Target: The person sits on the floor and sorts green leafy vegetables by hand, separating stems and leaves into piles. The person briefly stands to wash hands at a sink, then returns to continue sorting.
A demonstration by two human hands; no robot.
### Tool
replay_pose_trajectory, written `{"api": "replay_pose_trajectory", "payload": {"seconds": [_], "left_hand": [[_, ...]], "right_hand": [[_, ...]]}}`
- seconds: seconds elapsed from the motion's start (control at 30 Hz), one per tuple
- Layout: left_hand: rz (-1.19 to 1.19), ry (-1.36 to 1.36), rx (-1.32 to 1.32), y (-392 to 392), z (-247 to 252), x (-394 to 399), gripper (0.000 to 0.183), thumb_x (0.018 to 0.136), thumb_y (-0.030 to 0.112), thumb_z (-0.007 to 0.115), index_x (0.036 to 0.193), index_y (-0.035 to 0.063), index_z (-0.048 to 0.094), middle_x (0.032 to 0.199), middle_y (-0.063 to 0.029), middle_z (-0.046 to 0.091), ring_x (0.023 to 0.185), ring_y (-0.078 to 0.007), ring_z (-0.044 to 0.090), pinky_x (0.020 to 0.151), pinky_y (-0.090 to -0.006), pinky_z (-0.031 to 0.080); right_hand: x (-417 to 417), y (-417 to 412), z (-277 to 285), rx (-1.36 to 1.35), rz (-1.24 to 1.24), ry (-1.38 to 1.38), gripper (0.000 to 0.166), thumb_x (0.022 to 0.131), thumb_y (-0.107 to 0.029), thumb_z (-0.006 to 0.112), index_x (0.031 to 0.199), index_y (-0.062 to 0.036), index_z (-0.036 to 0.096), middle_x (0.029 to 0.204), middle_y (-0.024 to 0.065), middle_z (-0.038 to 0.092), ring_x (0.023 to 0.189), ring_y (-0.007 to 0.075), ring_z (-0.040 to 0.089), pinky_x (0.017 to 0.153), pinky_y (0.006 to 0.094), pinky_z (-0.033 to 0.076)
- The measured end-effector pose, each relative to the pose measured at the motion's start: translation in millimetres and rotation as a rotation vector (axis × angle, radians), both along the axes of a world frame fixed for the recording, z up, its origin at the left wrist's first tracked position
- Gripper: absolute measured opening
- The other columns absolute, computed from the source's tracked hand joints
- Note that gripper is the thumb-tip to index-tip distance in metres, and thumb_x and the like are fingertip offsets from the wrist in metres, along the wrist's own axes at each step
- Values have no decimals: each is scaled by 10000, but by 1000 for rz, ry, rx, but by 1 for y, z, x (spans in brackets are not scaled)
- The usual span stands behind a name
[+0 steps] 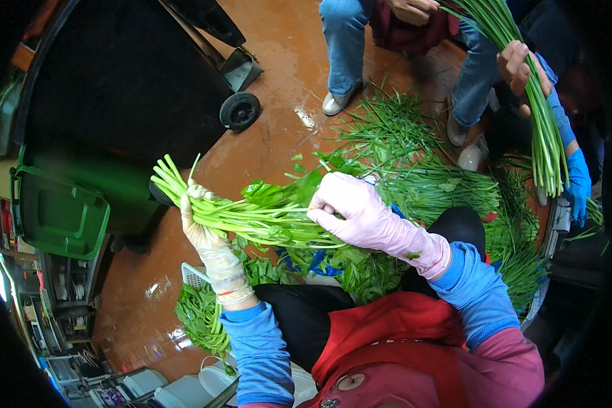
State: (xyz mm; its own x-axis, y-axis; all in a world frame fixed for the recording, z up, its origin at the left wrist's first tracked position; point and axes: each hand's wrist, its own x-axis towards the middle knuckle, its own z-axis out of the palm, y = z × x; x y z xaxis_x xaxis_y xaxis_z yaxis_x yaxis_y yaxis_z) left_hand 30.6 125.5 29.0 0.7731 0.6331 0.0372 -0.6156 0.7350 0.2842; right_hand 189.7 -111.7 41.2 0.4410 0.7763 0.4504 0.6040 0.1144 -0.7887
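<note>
A bunch of long-stemmed leafy greens point(265, 217) lies sideways in front of me, its pale stalk ends at the left. My left hand point(206, 237), in a cream glove, is wrapped around the stalks near those ends. At the leafy end, my right hand point(349, 206), in a pink glove, has its fingers closed on a thin stem of the bunch. A scrap of leaf point(413, 255) sticks to the pink glove at the wrist. Beneath the bunch, loose leafy greens point(367, 273) lie heaped by my knees, partly hidden by my arms.
Another person's hand point(517, 69) holds long green stalks point(543, 127) at upper right; a blue-gloved hand point(579, 178) is beside them. Cut green stalks point(398, 122) cover the floor ahead. More leafy greens point(199, 311) lie left of my knee. A green wheeled bin point(66, 209) stands at left.
</note>
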Motion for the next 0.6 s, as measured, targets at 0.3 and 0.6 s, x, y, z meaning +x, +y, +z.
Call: {"api": "replay_pose_trajectory", "payload": {"seconds": [0.3,0.6], "left_hand": [[85,-108,-59,23,-7,-23,320,865,100,538,1162,1,474,893,-54,567,834,-154,542,785,-307,458],[73,-170,2,14,4,-19,307,864,71,522,1155,-1,457,877,-37,534,805,-157,514,769,-316,450]], "right_hand": [[79,-52,25,51,-83,767,138,822,-186,604,886,-63,596,822,-39,557,705,57,503,627,222,399],[82,-67,35,-535,612,566,252,801,-228,637,977,-48,639,726,34,623,636,86,573,572,236,468]]}}
